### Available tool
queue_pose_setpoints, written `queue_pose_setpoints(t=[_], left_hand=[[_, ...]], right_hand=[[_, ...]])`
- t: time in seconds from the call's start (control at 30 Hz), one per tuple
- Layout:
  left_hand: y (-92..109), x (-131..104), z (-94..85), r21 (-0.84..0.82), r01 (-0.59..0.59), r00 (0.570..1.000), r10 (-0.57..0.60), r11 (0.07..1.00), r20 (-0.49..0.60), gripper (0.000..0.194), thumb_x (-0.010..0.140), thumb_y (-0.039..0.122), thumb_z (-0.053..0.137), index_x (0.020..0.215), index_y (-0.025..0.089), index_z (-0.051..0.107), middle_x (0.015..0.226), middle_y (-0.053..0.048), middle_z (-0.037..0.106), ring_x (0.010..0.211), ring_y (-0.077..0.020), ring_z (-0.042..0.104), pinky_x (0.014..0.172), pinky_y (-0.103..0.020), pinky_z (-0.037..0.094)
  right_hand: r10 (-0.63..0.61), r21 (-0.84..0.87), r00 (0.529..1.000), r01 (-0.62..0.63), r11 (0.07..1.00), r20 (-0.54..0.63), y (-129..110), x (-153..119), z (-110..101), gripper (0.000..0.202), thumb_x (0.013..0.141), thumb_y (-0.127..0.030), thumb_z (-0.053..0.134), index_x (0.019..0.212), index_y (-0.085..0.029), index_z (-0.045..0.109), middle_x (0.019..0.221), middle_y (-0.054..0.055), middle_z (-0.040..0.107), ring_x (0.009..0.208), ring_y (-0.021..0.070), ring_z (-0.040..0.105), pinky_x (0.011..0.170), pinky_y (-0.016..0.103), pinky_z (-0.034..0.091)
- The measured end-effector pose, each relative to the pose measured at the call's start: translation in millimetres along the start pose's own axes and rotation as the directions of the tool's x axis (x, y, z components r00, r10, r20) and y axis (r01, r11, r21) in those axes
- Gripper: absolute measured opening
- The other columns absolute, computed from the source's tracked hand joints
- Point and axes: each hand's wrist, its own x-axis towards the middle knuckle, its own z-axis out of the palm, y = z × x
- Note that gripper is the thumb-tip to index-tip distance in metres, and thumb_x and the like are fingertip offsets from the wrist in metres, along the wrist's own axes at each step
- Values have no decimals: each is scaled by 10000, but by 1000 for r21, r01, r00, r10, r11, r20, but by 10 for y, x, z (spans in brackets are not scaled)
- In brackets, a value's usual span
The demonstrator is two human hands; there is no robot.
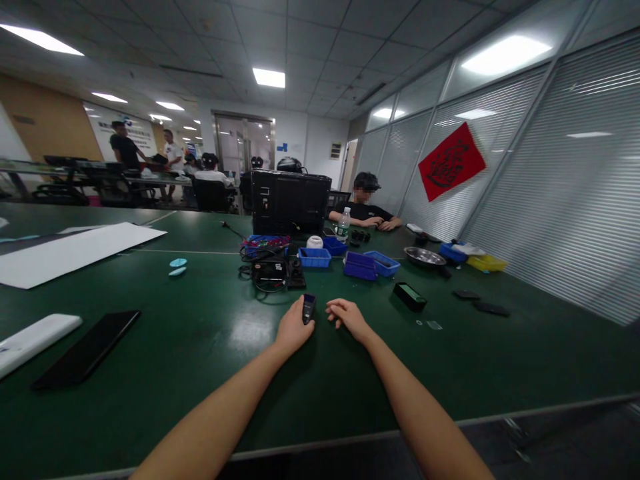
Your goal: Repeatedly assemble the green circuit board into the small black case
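My left hand (293, 329) is closed around a small black handheld device (309, 308) with a lighter patch on its lower part; its exact kind cannot be made out. It is held tilted upright above the green table (280, 407). A short way to the right, my right hand (350, 320) holds nothing, its fingers loosely bent and apart. Beyond the hands lie a dark boxy device with tangled cables (270, 270) and a small blue tray (315, 258). To the right of my right hand sits an open black box (410, 296) with a green inside.
At the back stand a black monitor (291, 202) and a water bottle (343, 225). A metal bowl (425, 257) and yellow tray (487, 263) are on the right. Leftward lie a white board (80, 252) and a black flat panel (87, 350). A person (367, 200) sits opposite.
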Motion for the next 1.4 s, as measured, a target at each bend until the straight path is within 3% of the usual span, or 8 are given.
queue_pose_setpoints(t=[0.17, 0.33, 0.63, 0.83, 0.97, 1.1, 1.23, 1.4], left_hand=[[-74, -56, -121, 63, 2, 1000, -3, 998, 6, 657, 697, 240, 527, 1313, 146, 315, 1314, -101, 426, 1192, -210, 410, 1006, -292, 301], [-261, -111, -386, 133, 57, 998, -55, 990, -19, 638, 718, 263, 509, 1316, 168, 306, 1316, -90, 427, 1185, -217, 417, 988, -312, 317], [-877, -107, -1169, 344, 241, 969, -207, 908, -132, 638, 737, 316, 465, 1316, 99, 306, 1243, -139, 471, 1124, -236, 460, 951, -313, 345], [-1291, -129, -1795, 377, 423, 905, -370, 824, -207, 667, 730, 373, 463, 1331, 132, 302, 1235, -129, 476, 1103, -263, 484, 890, -328, 398], [-1540, -173, -2100, 378, 526, 849, -443, 762, -289, 674, 733, 428, 456, 1334, 167, 299, 1232, -134, 483, 1080, -294, 501, 840, -364, 425], [-1680, -214, -2217, 344, 579, 807, -459, 739, -372, 736, 719, 474, 477, 1341, 140, 271, 1267, -154, 462, 1110, -310, 479, 865, -378, 411], [-1681, -225, -2220, 281, 611, 766, -465, 740, -443, 875, 694, 583, 470, 1363, 93, 190, 1281, -169, 456, 1143, -332, 448, 890, -405, 396], [-1627, -216, -2232, 241, 676, 723, -566, 696, -395, 827, 733, 616, 378, 1351, 83, 238, 1270, -177, 469, 1123, -349, 464, 866, -428, 405]], right_hand=[[10, -69, 996, -16, 997, -90, 2, 11, -169, 178, 714, -263, 534, 830, -132, 567, 707, 38, 605, 540, 93, 543, 348, 162, 384], [24, -112, 993, -37, 993, -115, 13, 25, -201, 154, 715, -232, 515, 814, -125, 565, 685, 34, 596, 520, 91, 532, 342, 167, 373], [40, -143, 998, -48, 989, -54, 66, 50, -247, 156, 709, -212, 525, 822, -118, 579, 688, 33, 603, 519, 85, 525, 372, 171, 383], [50, -140, 998, -54, 989, -35, 87, 56, -261, 172, 712, -223, 528, 837, -118, 579, 695, 34, 603, 539, 88, 531, 385, 171, 381], [62, -148, 998, -66, 987, -33, 99, 69, -268, 183, 714, -233, 525, 847, -116, 575, 706, 37, 602, 550, 88, 531, 392, 172, 384], [68, -160, 997, -72, 984, -29, 98, 71, -274, 192, 714, -239, 527, 850, -114, 578, 713, 39, 603, 557, 87, 531, 399, 172, 386], [69, -165, 997, -73, 984, -25, 73, 59, -272, 191, 715, -233, 527, 855, -115, 579, 715, 41, 605, 558, 89, 531, 403, 174, 389], [66, -174, 997, -70, 982, -27, 66, 60, -269, 187, 717, -236, 528, 851, -116, 580, 711, 41, 604, 554, 90, 530, 403, 177, 391]])
